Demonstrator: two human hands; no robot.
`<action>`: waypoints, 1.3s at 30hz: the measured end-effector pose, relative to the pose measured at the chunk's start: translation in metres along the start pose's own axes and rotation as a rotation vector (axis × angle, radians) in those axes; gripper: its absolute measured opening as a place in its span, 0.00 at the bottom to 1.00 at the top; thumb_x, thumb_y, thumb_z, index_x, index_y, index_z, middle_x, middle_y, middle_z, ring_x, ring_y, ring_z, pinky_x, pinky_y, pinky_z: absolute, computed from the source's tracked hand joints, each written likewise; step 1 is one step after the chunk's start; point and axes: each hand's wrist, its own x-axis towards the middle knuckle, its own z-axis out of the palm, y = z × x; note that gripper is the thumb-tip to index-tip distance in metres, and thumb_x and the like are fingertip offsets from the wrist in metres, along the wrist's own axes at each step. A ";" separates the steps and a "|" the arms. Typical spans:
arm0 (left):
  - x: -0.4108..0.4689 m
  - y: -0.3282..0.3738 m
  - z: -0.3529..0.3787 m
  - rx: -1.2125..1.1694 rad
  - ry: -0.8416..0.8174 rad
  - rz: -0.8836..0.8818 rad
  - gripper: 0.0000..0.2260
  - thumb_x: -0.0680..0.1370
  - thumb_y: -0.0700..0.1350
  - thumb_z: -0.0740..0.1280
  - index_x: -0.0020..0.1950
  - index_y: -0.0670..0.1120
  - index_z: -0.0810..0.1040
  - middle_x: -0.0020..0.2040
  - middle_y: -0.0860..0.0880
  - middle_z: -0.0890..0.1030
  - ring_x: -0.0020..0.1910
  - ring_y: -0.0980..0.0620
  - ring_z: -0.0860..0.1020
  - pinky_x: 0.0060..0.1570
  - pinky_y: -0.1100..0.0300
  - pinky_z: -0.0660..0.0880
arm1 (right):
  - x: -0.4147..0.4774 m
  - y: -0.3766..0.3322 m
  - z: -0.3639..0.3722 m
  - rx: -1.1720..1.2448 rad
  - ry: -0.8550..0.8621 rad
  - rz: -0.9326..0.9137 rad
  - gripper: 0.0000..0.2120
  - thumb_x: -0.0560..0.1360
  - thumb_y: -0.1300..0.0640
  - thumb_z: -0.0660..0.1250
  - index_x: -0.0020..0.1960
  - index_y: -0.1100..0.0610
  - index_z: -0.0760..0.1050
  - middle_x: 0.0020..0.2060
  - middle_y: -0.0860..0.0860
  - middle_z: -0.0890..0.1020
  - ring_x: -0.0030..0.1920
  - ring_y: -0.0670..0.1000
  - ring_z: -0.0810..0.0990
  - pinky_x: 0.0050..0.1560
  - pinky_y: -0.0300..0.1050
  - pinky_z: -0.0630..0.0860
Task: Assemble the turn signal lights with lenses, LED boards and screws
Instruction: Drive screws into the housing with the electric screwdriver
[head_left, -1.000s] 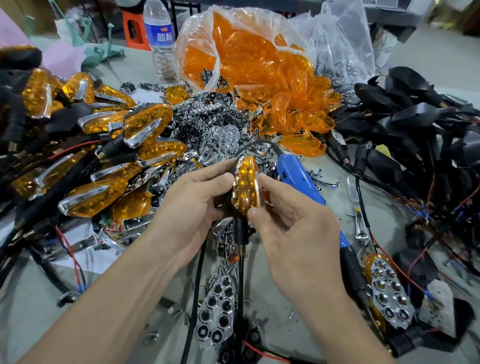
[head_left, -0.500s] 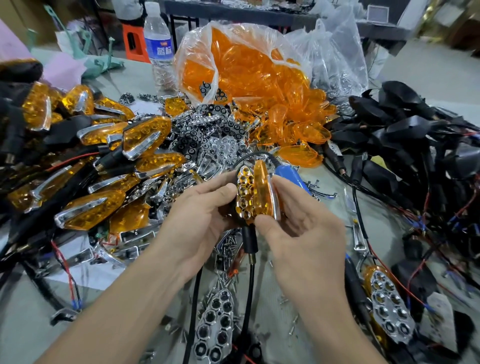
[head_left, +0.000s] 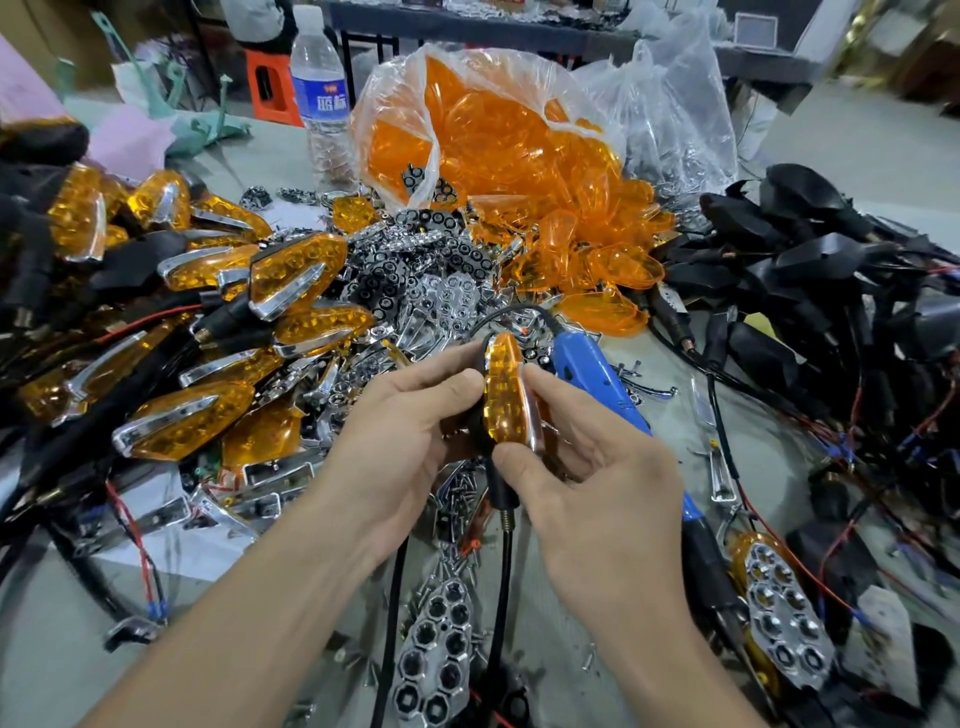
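Pinching the amber turn signal light edge-on above the tabletop with left hand and right hand, each grip closed on one side of it.

Grey table — lights, lenses, screws

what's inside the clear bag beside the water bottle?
Orange lenses fill the bag and spill out front; a few black ring parts sit at its mouth. Anything deeper is covered.
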 end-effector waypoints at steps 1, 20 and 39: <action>-0.001 0.000 0.000 0.004 0.000 0.001 0.15 0.72 0.42 0.69 0.57 0.46 0.87 0.55 0.41 0.87 0.49 0.47 0.86 0.45 0.56 0.84 | -0.001 0.000 0.001 -0.002 0.004 0.004 0.29 0.71 0.69 0.77 0.66 0.45 0.83 0.48 0.31 0.86 0.49 0.35 0.85 0.50 0.27 0.78; -0.011 -0.003 0.009 0.201 -0.017 0.109 0.14 0.73 0.41 0.74 0.59 0.49 0.86 0.53 0.46 0.88 0.53 0.46 0.86 0.59 0.52 0.82 | -0.006 0.000 0.014 -0.050 0.106 -0.044 0.33 0.70 0.59 0.77 0.67 0.31 0.73 0.58 0.34 0.83 0.53 0.42 0.86 0.59 0.46 0.83; -0.006 0.007 -0.001 0.179 -0.166 0.055 0.23 0.73 0.36 0.72 0.68 0.45 0.80 0.56 0.41 0.86 0.50 0.47 0.85 0.44 0.57 0.82 | 0.009 -0.001 -0.008 0.025 -0.074 0.007 0.31 0.69 0.73 0.76 0.58 0.39 0.83 0.48 0.38 0.88 0.51 0.42 0.87 0.50 0.33 0.81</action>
